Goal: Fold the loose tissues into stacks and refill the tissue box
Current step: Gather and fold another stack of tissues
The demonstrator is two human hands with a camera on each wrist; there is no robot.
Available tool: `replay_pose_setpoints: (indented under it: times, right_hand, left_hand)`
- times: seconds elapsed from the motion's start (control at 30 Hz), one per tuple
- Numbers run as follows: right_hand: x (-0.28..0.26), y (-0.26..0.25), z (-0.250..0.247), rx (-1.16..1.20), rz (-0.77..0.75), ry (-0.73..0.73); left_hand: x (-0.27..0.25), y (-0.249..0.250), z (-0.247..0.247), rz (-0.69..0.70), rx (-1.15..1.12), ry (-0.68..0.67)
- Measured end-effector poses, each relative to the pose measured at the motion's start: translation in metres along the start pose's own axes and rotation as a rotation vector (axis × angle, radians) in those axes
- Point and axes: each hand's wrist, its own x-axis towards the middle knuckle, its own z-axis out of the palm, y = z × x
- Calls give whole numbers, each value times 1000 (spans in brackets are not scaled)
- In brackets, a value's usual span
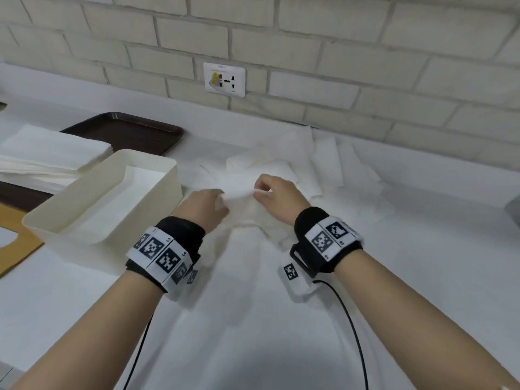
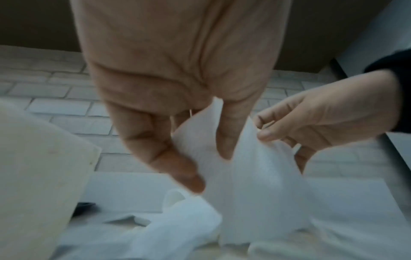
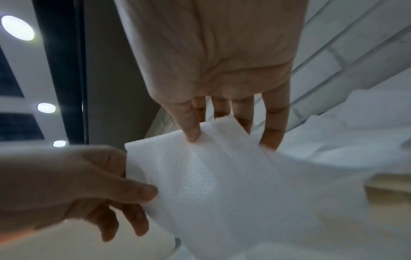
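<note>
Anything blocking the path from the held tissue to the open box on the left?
Nothing visible does. Both the left hand and right hand pinch the tissue just right of the cream tissue box, whose top is open, with only flat tissues inside; the gap between holds nothing.

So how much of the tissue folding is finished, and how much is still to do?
Some is done: a folded stack sits on the dark tray, and the cream tissue box already holds a flat white layer. Right now the left hand and right hand pinch one tissue between them. Plenty is left: a messy pile of loose tissues covers the counter behind the hands.
</note>
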Motion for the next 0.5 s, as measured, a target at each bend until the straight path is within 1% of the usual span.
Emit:
replay_pose_setpoints:
  times: [0.07,0.13,0.23,0.3,0.37,0.4,0.43,0.5]
  right_hand:
    - [-5,3,-16,214,10,120]
    - [-10,9,-30,455,43,181]
    - [-19,18,-41,730,99,171]
    - [-24,21,-47,957,171,166]
    - [-28,24,-55,1217,223,198]
    - [-30,25,-60,1326,232,219]
    - [-30,26,-64,1414,235,232]
    - [-31,26,-71,1545,234,241]
  left_hand:
    - [1,6,-6,19,-231,106]
    - [1,13,-10,41,-458,151]
    - [1,22,-11,44,-802,141]
    - [0,29,-9,52,-939,103]
    - [0,31,-6,64,-954,91]
    - [0,31,-4,65,-920,95]
    - [1,31,-1,66,-851,103]
    - [2,31,5,54,-591,98]
